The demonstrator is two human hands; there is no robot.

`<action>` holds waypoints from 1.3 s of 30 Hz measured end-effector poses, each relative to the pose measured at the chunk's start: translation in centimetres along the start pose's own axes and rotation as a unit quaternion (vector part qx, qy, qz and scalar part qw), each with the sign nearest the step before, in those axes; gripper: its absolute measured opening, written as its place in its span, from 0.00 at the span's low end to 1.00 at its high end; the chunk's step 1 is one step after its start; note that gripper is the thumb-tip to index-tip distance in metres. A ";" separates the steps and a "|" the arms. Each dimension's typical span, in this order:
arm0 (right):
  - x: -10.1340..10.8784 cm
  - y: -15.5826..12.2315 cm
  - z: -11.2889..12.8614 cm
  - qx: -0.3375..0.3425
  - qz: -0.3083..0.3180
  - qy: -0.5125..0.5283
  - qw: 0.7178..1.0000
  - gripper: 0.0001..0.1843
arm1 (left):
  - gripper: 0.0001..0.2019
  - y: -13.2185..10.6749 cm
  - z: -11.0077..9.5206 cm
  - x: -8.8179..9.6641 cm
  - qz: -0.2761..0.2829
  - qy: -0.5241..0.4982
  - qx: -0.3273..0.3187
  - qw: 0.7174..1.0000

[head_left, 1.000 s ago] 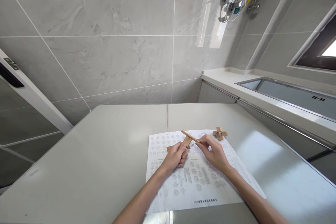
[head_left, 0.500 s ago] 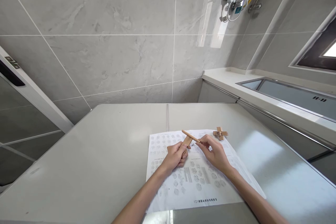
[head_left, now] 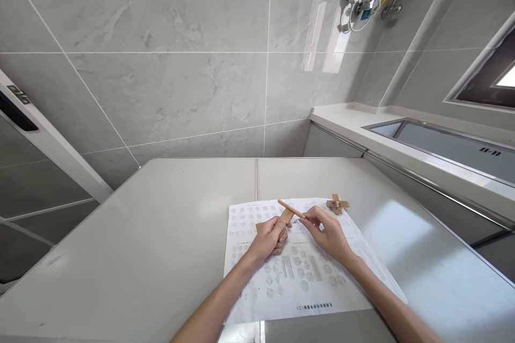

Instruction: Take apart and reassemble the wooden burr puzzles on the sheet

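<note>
Wooden stick, end pinched in fingertips of right hand, just beyond left hand, fingers clasped round wooden block.

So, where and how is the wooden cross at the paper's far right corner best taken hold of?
I would pinch the wooden cross by its near end, coming from the person's side: this end juts toward the person, and the right hand is nearest, though it holds a wooden stick.
</note>
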State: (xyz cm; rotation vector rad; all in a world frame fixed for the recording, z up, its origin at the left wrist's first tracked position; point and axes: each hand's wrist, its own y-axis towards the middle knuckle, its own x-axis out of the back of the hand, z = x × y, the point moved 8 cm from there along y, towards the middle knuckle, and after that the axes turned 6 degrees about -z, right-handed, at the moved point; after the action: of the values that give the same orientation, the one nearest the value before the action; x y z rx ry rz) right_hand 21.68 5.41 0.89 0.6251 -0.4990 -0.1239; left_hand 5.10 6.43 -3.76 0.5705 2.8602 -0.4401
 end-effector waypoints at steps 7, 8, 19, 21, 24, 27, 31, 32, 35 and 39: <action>-0.2 0.0 -0.5 -0.017 0.012 0.018 1.000 0.12 | 0.27 -0.1 -0.1 0.0 0.002 0.003 -0.003 1.000; -0.2 0.0 -0.5 -0.017 0.013 0.018 1.000 0.12 | 0.27 -0.1 -0.1 -0.1 0.003 0.003 -0.003 1.000; -0.6 0.1 -0.1 -0.022 0.009 0.011 1.000 0.11 | 0.28 -0.1 -0.3 -0.2 -0.003 0.010 -0.016 1.000; -1.1 -0.1 -0.4 -0.042 0.031 0.001 0.999 0.12 | 0.28 -0.2 -0.4 -0.4 0.001 0.013 -0.016 1.000; -1.7 -0.4 -0.9 -0.075 0.062 -0.004 0.995 0.15 | 0.26 -0.2 -0.3 -0.6 0.009 0.016 -0.012 1.000; -1.8 -0.6 -1.1 -0.091 0.076 0.000 0.993 0.17 | 0.24 -0.2 -0.3 -0.6 0.008 0.018 -0.010 1.000; -1.8 -0.6 -1.1 -0.091 0.078 0.008 0.993 0.17 | 0.22 -0.1 -0.3 -0.5 0.001 0.021 -0.012 1.000; -1.8 -0.6 -1.1 -0.091 0.078 0.010 0.993 0.17 | 0.22 -0.1 -0.3 -0.5 0.000 0.022 -0.013 1.000; -1.8 -0.6 -1.2 -0.092 0.078 0.016 0.993 0.17 | 0.22 -0.2 -0.4 -0.4 -0.002 0.025 -0.016 1.000; -1.8 -0.6 -1.4 -0.085 0.086 0.018 0.992 0.17 | 0.23 -0.2 -0.4 -0.5 0.004 0.028 -0.016 0.999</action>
State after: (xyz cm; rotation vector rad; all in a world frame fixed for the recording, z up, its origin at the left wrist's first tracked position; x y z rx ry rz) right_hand 20.81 6.11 -1.14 0.4142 -0.5001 0.0083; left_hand 5.41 6.17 -3.19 0.5993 2.9116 -0.3832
